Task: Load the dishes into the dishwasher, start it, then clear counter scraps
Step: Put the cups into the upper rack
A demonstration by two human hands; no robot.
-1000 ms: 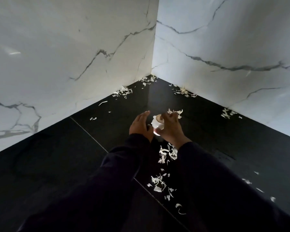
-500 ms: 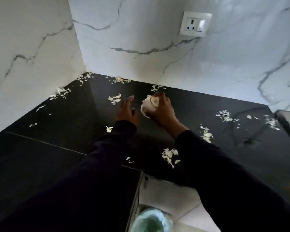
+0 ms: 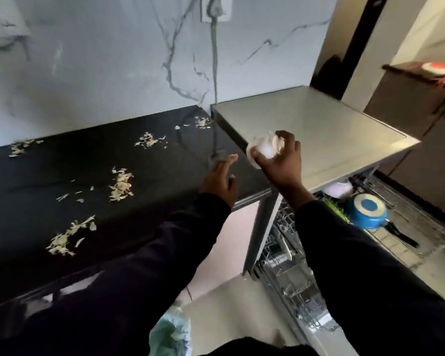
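Several piles of pale scraps (image 3: pixel 120 185) lie on the black counter (image 3: pixel 36 176), and I hold a small white cup (image 3: pixel 263 149)
My right hand (image 3: pixel 280 163) curls around the cup above the edge of the grey dishwasher top (image 3: pixel 319 129); my left hand (image 3: pixel 220 181) hovers with relaxed fingers over the counter's right end, holding nothing, while a blue pan (image 3: pixel 369 210) rests in the pulled-out rack (image 3: pixel 409 227)
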